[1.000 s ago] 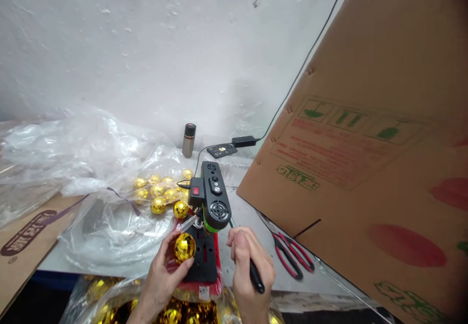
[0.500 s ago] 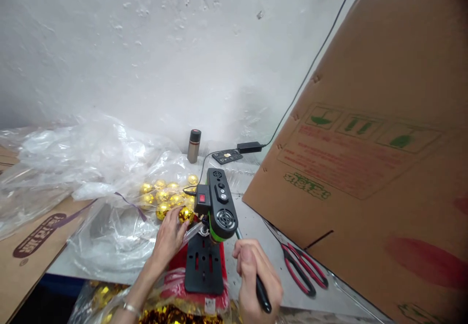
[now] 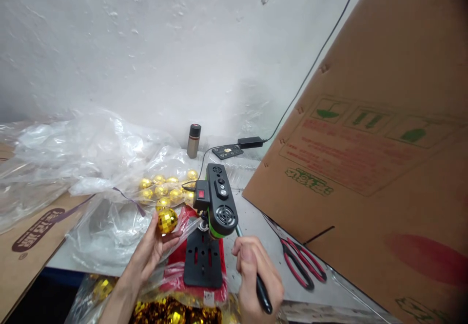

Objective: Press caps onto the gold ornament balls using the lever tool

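Note:
A shiny gold mirrored ball (image 3: 167, 221) rests in the fingers of my left hand (image 3: 151, 248), palm turned up, left of a small black bench machine (image 3: 223, 195). My right hand (image 3: 258, 270) is closed round the black-gripped lever handle (image 3: 263, 295) on the machine's right side. The machine has round vents, a red switch (image 3: 201, 194) and a slotted black base plate (image 3: 203, 265). That base stands on red plastic packaging (image 3: 174, 260). Behind my left hand, several more gold balls (image 3: 160, 190) lie in clear plastic. Below is an open bag of gold balls (image 3: 175, 312).
At the right leans a large cardboard box (image 3: 347, 168), with red-and-black scissors (image 3: 302, 265) by its lower edge. Crumpled clear plastic (image 3: 91, 153) covers the left. By the wall stand a dark-capped bottle (image 3: 193, 141), a flat black panel (image 3: 227, 152) and a power adapter (image 3: 250, 142).
My left hand has moved left and toward me with a gold ball, away from the machine, and has turned palm up. My right hand stays on the lever handle.

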The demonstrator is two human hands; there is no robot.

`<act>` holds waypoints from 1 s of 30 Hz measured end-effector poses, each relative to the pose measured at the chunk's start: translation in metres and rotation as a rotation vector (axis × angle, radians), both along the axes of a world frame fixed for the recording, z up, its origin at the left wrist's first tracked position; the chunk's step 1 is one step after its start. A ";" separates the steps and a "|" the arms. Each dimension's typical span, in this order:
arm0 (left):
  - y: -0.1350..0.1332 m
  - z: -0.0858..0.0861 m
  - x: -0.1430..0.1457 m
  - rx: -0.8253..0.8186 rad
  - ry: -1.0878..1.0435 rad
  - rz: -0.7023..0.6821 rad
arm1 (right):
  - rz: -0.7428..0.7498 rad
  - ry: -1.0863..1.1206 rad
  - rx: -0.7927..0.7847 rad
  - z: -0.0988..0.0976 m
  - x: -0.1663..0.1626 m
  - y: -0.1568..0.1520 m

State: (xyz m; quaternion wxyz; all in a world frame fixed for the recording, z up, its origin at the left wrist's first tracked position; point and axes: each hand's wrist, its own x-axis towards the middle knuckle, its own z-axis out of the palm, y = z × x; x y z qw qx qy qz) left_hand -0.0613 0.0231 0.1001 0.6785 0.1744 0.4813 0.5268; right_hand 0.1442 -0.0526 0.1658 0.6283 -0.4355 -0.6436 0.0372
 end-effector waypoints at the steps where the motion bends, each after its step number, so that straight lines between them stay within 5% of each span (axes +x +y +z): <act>1: -0.006 0.003 -0.002 -0.033 -0.054 0.029 | 0.002 0.003 0.000 0.000 0.000 0.000; 4: -0.018 0.002 -0.002 -0.018 -0.128 0.066 | 0.016 0.001 -0.005 0.002 0.001 -0.001; 8: -0.030 -0.022 0.008 0.072 -0.070 -0.035 | -0.001 0.000 -0.035 0.015 0.000 -0.002; 13: -0.034 -0.065 0.029 0.218 0.343 -0.149 | -0.004 -0.027 -0.073 0.035 -0.001 -0.001; 20: -0.026 -0.109 0.046 0.813 1.013 -0.045 | 0.006 -0.049 -0.067 0.036 0.001 -0.001; 30: -0.025 -0.113 0.048 1.080 1.244 -0.165 | 0.036 -0.048 -0.094 0.024 0.004 -0.005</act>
